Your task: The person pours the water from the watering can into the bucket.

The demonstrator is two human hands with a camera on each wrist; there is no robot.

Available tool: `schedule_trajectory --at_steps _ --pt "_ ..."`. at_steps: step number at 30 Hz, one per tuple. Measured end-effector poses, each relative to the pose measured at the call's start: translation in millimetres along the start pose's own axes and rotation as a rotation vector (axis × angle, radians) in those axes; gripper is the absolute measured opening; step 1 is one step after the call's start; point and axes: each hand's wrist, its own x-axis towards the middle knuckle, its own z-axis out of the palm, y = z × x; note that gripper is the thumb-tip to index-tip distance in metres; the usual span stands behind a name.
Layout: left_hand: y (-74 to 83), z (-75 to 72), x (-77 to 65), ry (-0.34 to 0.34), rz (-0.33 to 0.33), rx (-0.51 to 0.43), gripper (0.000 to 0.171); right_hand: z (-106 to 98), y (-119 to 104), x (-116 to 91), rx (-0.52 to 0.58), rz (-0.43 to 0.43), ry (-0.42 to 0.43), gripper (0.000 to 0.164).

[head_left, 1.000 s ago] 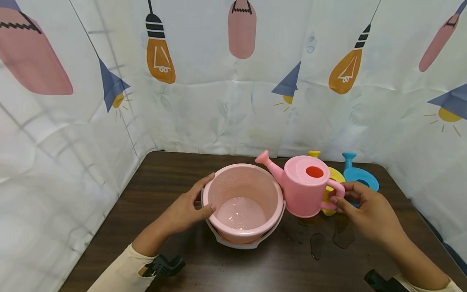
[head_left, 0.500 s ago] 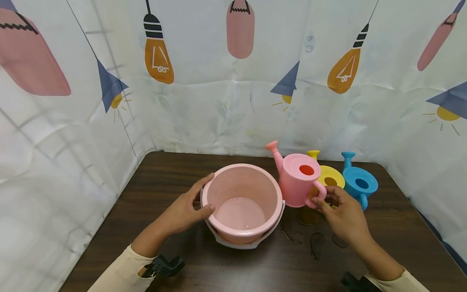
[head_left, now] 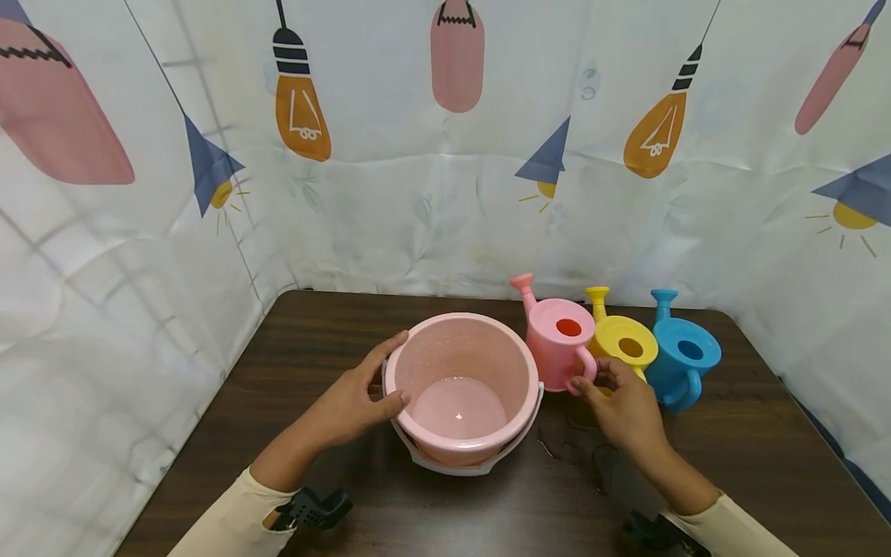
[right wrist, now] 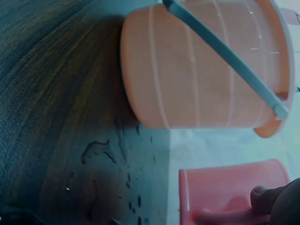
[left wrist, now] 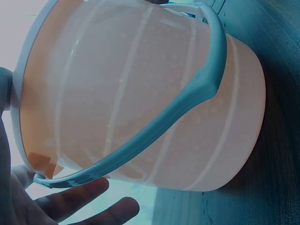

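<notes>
A pale pink bucket (head_left: 462, 352) stands on the table with a little clear liquid glinting at its bottom. My left hand (head_left: 358, 406) grips its left rim, thumb over the edge and fingers along the outside. With finger and thumb, my right hand (head_left: 626, 410) pinches the handle of a pink watering can (head_left: 550, 360), held upright just right of the bucket. Whether that can's base touches the table cannot be told. The right wrist view shows the can (right wrist: 213, 187) and bucket (right wrist: 201, 65) side by side, apart there. The bucket's grey handle (left wrist: 154, 131) hangs down.
Right of the pink can stand a yellow watering can (head_left: 612, 334) and a blue watering can (head_left: 706, 352), spouts toward the back. Water spills (right wrist: 96, 150) wet the dark wooden table (head_left: 334, 317). A printed cloth (head_left: 418, 216) hangs behind the table's far edge.
My right hand has carried the pink watering can left and back, its spout swinging from over the bucket's rim toward the back. More of the yellow and blue cans shows. The left hand stays put.
</notes>
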Motion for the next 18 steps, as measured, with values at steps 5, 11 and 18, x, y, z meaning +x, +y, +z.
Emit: schedule_trajectory --at_steps 5,11,18 --pt "0.2 0.1 -0.2 0.003 -0.004 0.0 0.082 10.1 2.2 2.8 0.018 0.001 0.007 0.038" --pt "-0.2 -0.1 -0.4 0.004 -0.008 0.003 0.082 21.8 6.8 6.5 0.022 0.019 0.022 0.038" --pt "-0.7 0.2 -0.4 0.004 -0.012 0.01 0.082 33.5 14.5 7.9 0.04 0.044 0.028 0.035"
